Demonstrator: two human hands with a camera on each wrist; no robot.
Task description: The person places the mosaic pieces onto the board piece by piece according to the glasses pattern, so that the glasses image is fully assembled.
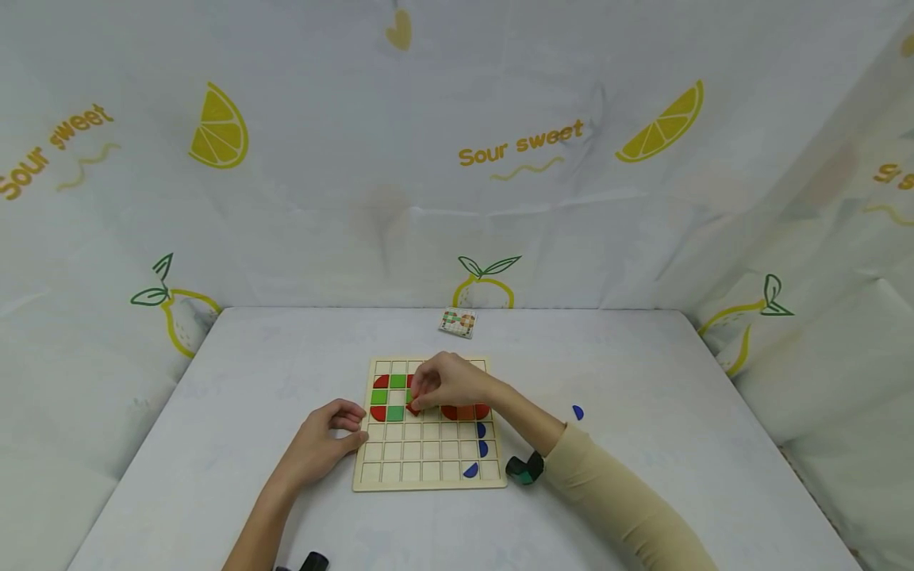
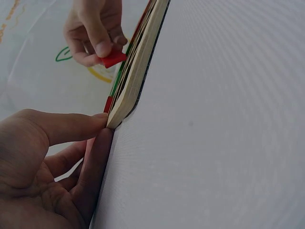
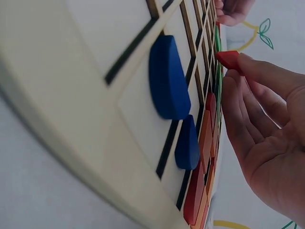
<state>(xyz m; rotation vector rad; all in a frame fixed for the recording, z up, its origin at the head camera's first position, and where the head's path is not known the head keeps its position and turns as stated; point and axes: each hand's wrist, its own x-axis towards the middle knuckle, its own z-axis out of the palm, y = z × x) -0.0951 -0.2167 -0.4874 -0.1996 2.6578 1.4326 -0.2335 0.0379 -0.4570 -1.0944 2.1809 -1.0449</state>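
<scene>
A pale wooden grid board [image 1: 412,472] lies on the white table. My right hand [image 1: 451,382] is over its upper middle and pinches a small red piece [image 3: 228,59] between thumb and fingers, just above the squares. At the board's left edge, my left hand [image 1: 323,440] touches the rim with its thumb and fingers, which are spread a little apart. Red pieces [image 1: 378,413], green pieces [image 1: 397,381] and an orange piece [image 1: 465,412] fill several upper squares. Blue half-round pieces [image 1: 483,449] sit near the lower right. My right hand hides some upper squares.
Behind the board lies a small pattern card [image 1: 458,323] with coloured shapes. One loose blue half-round piece [image 1: 577,412] is on the table to the right. A dark object [image 1: 524,468] is beside my right forearm. Lemon-printed cloth [image 1: 343,238] hangs behind the table.
</scene>
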